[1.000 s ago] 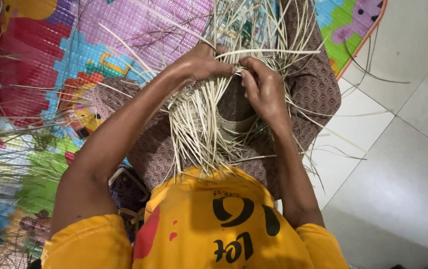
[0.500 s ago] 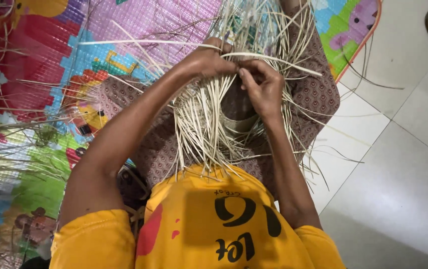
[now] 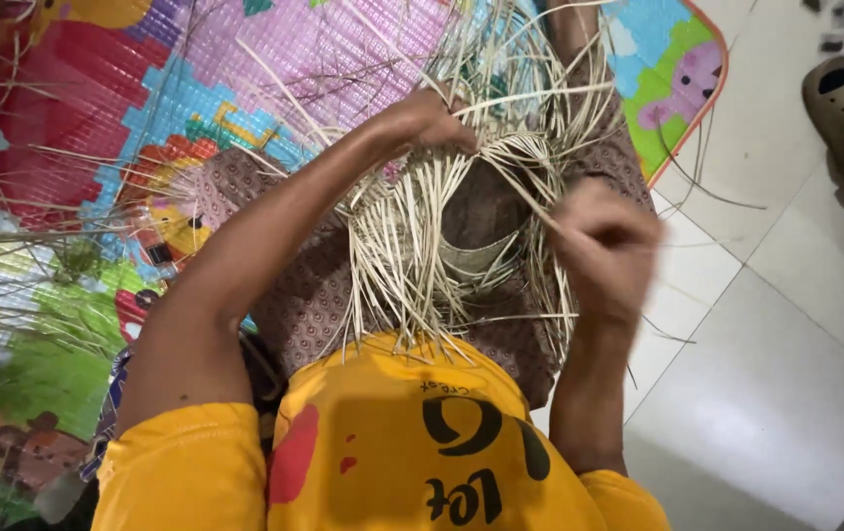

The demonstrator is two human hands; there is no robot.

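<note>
In your lap, woven base [image 3: 476, 258] done, most strips [image 3: 392, 265] loose; left hand [image 3: 422, 123] pinches rim strips, right hand [image 3: 604, 246] closed on one strip, blurry.

Home floor: colourful play mat [image 3: 97, 118]; white tiles [image 3: 785, 324].

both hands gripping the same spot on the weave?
No: the left hand presses the rim of the woven strips, while the right hand is off to the side, pulling one strand.
</note>
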